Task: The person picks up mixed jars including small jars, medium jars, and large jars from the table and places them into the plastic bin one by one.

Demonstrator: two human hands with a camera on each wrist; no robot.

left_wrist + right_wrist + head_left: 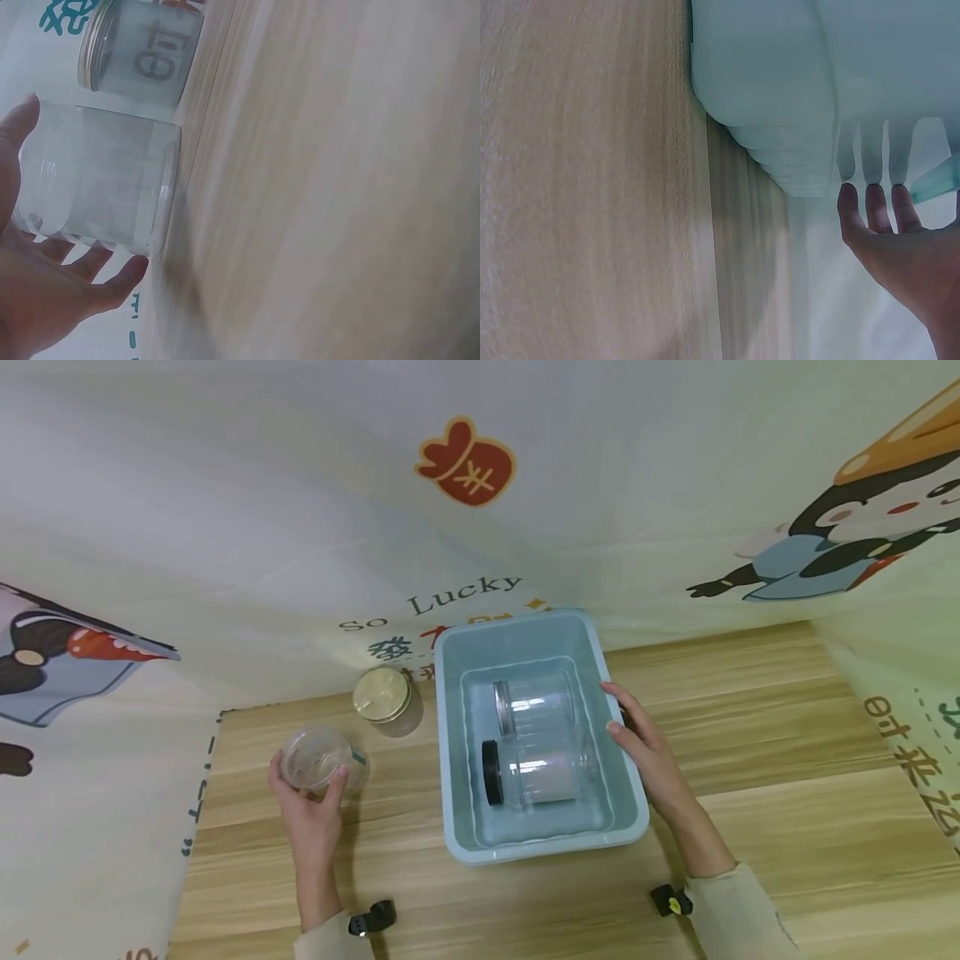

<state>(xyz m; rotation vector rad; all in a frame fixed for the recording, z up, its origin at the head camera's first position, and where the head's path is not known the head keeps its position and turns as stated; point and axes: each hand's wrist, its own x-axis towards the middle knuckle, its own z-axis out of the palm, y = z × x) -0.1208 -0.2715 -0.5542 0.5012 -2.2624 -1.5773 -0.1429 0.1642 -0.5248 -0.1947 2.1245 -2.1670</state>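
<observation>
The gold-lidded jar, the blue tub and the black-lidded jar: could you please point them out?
gold-lidded jar [382, 694], head view, on its lid.
blue tub [517, 631], head view, far wall.
black-lidded jar [547, 770], head view, clear body.

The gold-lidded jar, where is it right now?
In the head view, the gold-lidded jar stands on the wooden table, left of the blue tub, just behind the clear jar.

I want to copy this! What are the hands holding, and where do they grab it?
The left hand grips the clear jar around its side. The right hand rests straight fingers on the blue bin's right rim.
</observation>
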